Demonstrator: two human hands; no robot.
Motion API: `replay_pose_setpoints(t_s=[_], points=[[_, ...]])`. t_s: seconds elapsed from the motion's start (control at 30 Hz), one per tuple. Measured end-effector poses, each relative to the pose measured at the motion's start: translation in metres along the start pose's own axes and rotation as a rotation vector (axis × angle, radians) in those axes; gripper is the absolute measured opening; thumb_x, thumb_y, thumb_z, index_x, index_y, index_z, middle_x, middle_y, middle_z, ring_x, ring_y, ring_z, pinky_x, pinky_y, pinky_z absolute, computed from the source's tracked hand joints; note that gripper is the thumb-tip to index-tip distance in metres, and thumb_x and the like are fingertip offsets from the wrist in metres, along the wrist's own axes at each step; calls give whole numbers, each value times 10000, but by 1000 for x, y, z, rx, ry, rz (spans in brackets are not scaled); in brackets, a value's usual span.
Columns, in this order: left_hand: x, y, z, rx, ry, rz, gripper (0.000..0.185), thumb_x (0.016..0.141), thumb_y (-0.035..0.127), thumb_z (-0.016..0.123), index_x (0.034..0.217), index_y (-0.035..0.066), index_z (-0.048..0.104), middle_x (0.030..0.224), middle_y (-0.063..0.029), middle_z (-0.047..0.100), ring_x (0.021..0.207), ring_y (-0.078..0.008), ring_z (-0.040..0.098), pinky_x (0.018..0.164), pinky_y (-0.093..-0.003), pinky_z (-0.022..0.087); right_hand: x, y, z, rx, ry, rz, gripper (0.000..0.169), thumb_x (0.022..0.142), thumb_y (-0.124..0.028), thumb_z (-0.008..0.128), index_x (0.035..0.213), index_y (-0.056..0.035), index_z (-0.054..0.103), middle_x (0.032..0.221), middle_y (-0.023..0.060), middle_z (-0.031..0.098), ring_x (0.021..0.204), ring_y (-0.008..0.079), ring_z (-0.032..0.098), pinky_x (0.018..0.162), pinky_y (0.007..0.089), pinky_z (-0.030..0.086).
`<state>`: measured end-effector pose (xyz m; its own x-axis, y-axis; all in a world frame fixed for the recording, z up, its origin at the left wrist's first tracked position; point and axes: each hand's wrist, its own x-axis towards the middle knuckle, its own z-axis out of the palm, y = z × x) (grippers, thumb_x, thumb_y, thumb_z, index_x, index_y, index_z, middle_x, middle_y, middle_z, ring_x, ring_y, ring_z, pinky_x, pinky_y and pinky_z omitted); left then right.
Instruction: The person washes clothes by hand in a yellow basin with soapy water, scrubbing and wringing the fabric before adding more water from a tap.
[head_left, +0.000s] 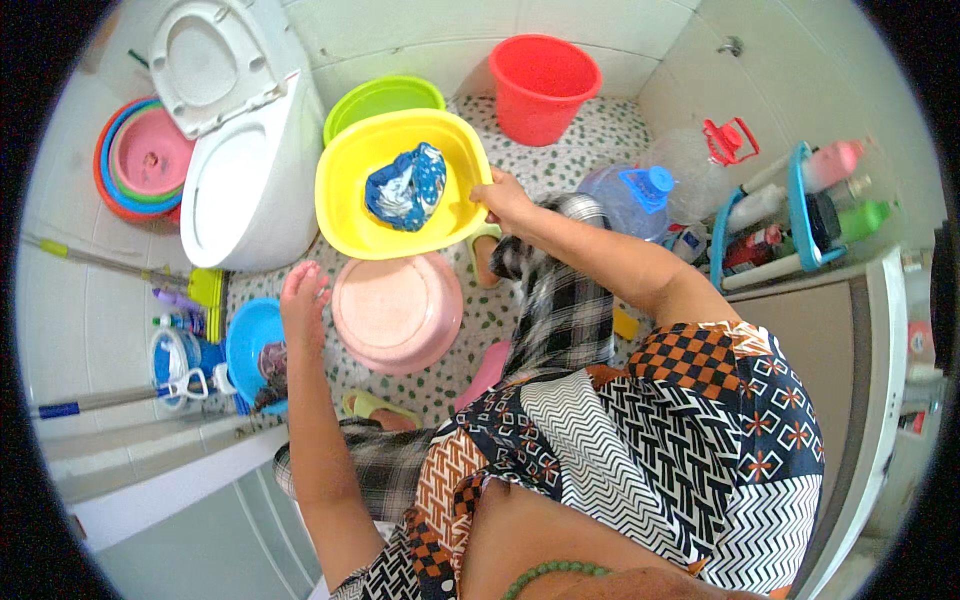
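Observation:
My right hand (504, 199) grips the right rim of a yellow plastic basin (337, 195). Inside the basin lies a crumpled blue patterned cloth (409, 187). My left hand (304, 300) holds nothing, its fingers apart, near the blue basin on the left. Just below the yellow basin, a pink basin (397, 315) rests upside down on the floor. The yellow basin partly covers a green basin (382, 101) behind it. Dark cloth items (274, 375) lie in a light blue basin (244, 337), partly hidden by my left forearm.
A white toilet (259, 180) with its lid raised stands at the left, beside several nested basins (150, 150). A red bucket (541, 90) stands by the back wall. On the right are large plastic bottles (626, 199) and a blue rack (806, 210) of bottles. Mop handles lean at left.

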<state>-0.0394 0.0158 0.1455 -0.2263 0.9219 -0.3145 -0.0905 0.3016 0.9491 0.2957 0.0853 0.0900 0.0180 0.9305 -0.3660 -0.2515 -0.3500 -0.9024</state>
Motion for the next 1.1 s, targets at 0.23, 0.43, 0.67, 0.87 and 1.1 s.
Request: replay_pose_setpoints(t_s=[0.23,0.43,0.67,0.87,1.1], points=[[-8,6,71,-66,-293,48,378,898,238,530,1229,82,437,1122,-68,506,924,-177,522,795,-317,431,8,-65,-17,110,44,-61,257,750,20,509,1003,-18,525,643,85,553,346,112,385,297,241,285],[-5,23,133,-211,-373,-45,571,875,299,574,1325,77,300,1197,-102,409,972,-232,505,808,-372,436,19,-80,-40,159,119,-135,227,748,25,502,973,-2,525,675,95,565,346,121,402,292,225,317],[23,47,196,-394,-475,-293,590,841,315,622,1289,75,324,1219,-142,377,989,-328,502,794,-415,466,11,-102,-63,60,239,-169,254,737,35,510,981,-17,558,672,77,574,373,125,439,309,241,340],[59,47,247,-486,-583,-460,443,857,281,602,1209,81,422,1175,-123,476,997,-314,523,801,-389,488,17,-117,-71,-81,230,-367,311,735,-4,548,1044,-20,521,700,61,575,428,112,484,355,221,381],[40,22,258,-607,-446,-563,331,870,134,545,1168,32,444,1143,-134,523,1051,-287,525,863,-429,483,-6,-119,-88,-211,193,-214,238,767,-53,575,1001,-11,558,683,60,595,432,92,494,354,217,383]])
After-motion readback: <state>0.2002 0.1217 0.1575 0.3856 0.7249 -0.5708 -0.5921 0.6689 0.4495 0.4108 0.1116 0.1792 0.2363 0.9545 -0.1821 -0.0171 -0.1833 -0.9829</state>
